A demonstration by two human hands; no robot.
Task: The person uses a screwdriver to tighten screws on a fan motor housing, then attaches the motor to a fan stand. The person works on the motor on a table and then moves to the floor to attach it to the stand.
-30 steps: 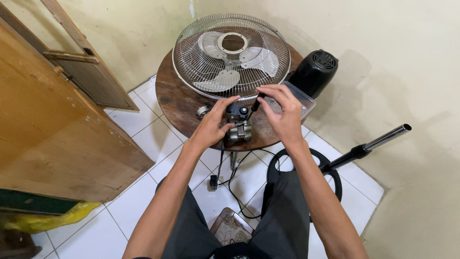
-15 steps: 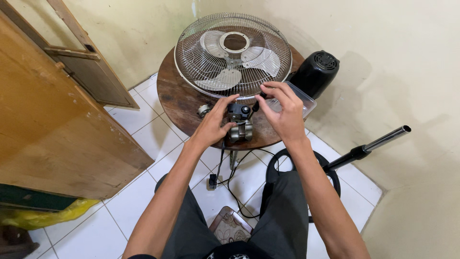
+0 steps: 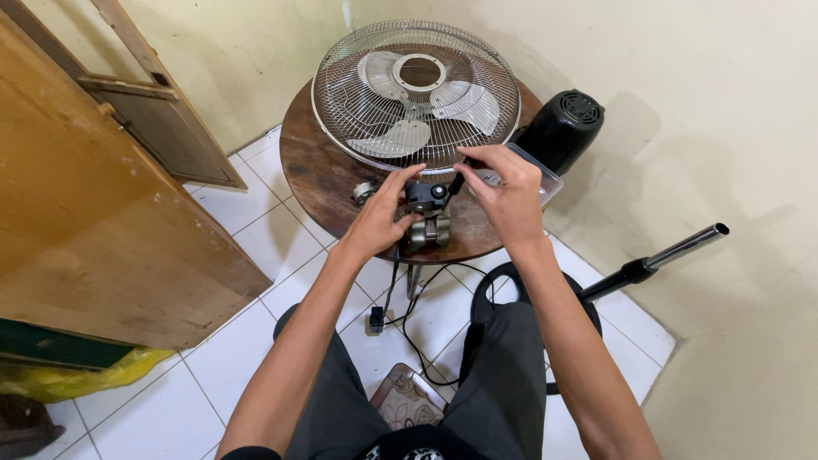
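At the table's (image 3: 311, 170) near edge, the fan (image 3: 416, 95) lies cage-up, its bare motor (image 3: 426, 213) overhanging. Your left hand (image 3: 381, 215) cups the motor, fingers curled; your right hand (image 3: 504, 192) pinches a dark tool (image 3: 457, 182).

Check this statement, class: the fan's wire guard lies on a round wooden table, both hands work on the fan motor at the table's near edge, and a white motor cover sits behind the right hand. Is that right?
Not quite. The motor cover is black, not white, as the head view shows. The rest holds: the wire guard lies on the round wooden table, and the left hand and right hand work on the fan motor at the near edge.
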